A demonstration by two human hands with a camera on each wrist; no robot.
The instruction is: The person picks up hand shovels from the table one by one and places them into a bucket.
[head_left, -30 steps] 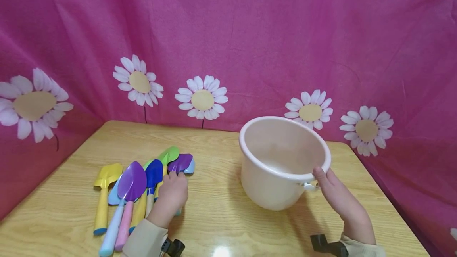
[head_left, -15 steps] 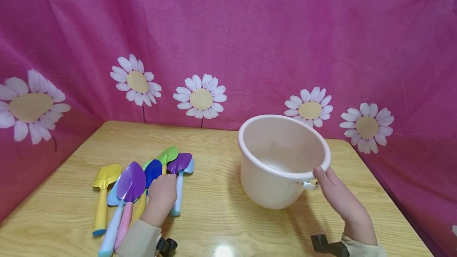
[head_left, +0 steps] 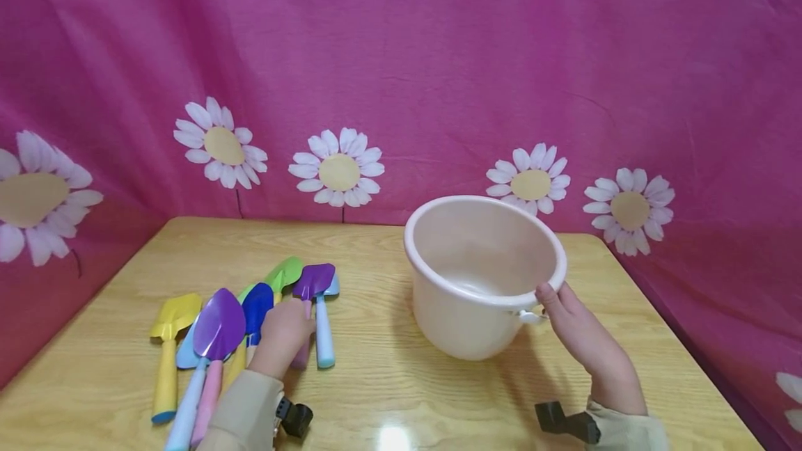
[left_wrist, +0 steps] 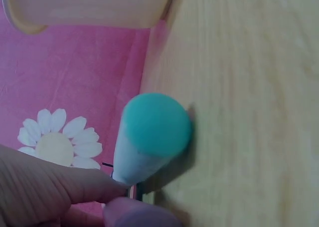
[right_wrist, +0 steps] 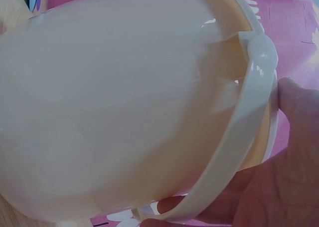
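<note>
A purple toy shovel (head_left: 315, 280) with a pink handle lies among several toy shovels on the table's left side. My left hand (head_left: 285, 334) pinches that handle and covers part of it. Right beside it, a light-blue-handled shovel (head_left: 324, 335) lies partly under the purple blade; its teal handle end (left_wrist: 158, 124) looms close in the left wrist view. On the right is a pale pink bucket (head_left: 460, 322), with nothing seen inside. My right hand (head_left: 589, 339) grips its rim, thumb on top, with fingers under the bail handle (right_wrist: 234, 132) in the right wrist view.
Left of my left hand lie a yellow shovel (head_left: 166, 360), a larger purple shovel (head_left: 219, 326), a dark blue shovel (head_left: 257, 306) and a green shovel (head_left: 285, 273). A pink daisy-print cloth (head_left: 401, 75) hangs behind the wooden table (head_left: 376, 395).
My left hand has moved off the light-blue-handled shovel, baring its handle, and onto the purple shovel's pink handle. Those two shovels have shifted slightly. The right hand keeps its hold on the bucket.
</note>
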